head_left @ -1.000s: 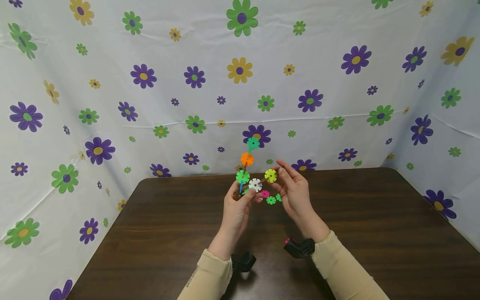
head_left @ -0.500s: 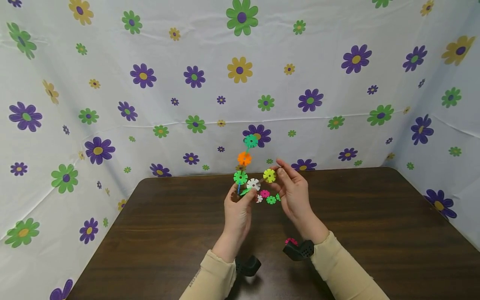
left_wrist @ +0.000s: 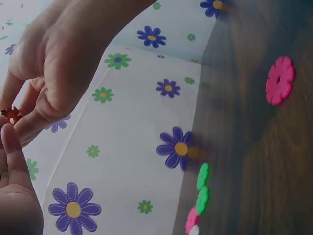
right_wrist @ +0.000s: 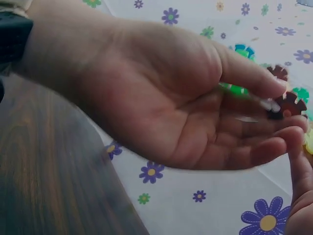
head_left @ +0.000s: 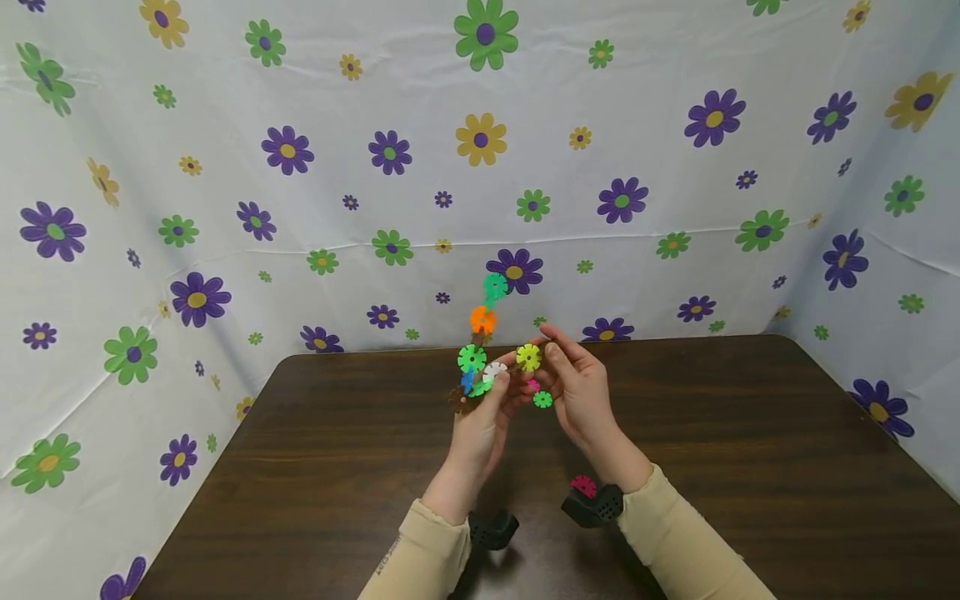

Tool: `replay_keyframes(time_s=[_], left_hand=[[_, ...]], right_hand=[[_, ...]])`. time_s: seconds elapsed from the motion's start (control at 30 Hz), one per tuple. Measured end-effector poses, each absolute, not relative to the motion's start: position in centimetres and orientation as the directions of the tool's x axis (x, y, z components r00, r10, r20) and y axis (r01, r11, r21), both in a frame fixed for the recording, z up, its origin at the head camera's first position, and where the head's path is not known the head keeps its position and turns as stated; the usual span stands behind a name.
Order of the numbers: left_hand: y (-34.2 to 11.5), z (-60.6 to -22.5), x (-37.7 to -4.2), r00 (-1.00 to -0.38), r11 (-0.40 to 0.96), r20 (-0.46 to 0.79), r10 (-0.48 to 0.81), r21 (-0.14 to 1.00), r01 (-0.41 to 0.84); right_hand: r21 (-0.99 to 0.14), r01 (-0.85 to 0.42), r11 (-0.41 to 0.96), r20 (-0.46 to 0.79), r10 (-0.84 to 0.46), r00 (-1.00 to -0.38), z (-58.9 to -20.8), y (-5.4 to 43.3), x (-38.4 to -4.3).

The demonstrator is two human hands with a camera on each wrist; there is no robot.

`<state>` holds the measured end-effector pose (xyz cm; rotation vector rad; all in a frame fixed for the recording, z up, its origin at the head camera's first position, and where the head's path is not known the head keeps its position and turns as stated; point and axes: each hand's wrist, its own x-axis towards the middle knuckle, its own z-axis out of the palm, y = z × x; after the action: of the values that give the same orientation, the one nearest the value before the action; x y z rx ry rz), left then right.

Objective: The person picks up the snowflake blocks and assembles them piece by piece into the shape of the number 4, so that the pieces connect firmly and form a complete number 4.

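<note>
A linked chain of notched plastic discs is raised above the table in the head view: teal [head_left: 495, 286], orange [head_left: 483, 320], green [head_left: 472, 358], white [head_left: 494, 372] and yellow [head_left: 528, 357], with blue and brown ones among them. My left hand [head_left: 477, 429] grips its lower part, thumb over the white disc, fingertips reaching toward the yellow one. My right hand [head_left: 588, 396] pinches a brown disc [right_wrist: 292, 105] between thumb and fingers, beside the yellow disc. Whether that brown disc is joined to the yellow one cannot be made out.
Beyond the hands, a row of discs lies on the brown table [head_left: 315, 467], with a green disc [head_left: 542, 400] and a pink one [head_left: 533, 386] showing. A separate pink disc [head_left: 583, 486] lies near the right wrist camera. A flowered cloth [head_left: 420, 100] hangs behind.
The chain has shifted left and turned, uncovering a brown disc at its lower left. My left fingers now extend toward the yellow disc. My right hand has moved slightly left.
</note>
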<state>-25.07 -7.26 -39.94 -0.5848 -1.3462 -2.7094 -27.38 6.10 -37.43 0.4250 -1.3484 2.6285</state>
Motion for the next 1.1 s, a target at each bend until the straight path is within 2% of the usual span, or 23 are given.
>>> replay_keyframes(time_s=[0.3,0.6,0.97,1.1], left_hand=[[-7.52,-39.82,-25.25,-0.909,-0.535,0.389,0.151,0.805,0.256],[-7.62,-39.75,-25.21,-0.897,-0.550,0.425,0.126,0.782,0.294],[-7.50,-39.86,-25.21,-0.902,-0.536,0.417,0.110,0.789,0.300],[-7.50,-39.84,-25.28,-0.904,-0.540,0.414,0.108,0.788,0.296]], right_hand=[[-0.768,-0.274,-0.579,0.338,-0.003,-0.941,-37.70,6.26,-27.53],[-0.747,-0.266,-0.610,0.353,-0.025,-0.935,-38.02,6.13,-27.72],[-0.725,-0.273,-0.633,0.345,0.010,-0.939,-38.13,5.63,-27.53],[-0.703,-0.313,-0.639,0.415,-0.012,-0.910,-38.11,5.85,-27.71]])
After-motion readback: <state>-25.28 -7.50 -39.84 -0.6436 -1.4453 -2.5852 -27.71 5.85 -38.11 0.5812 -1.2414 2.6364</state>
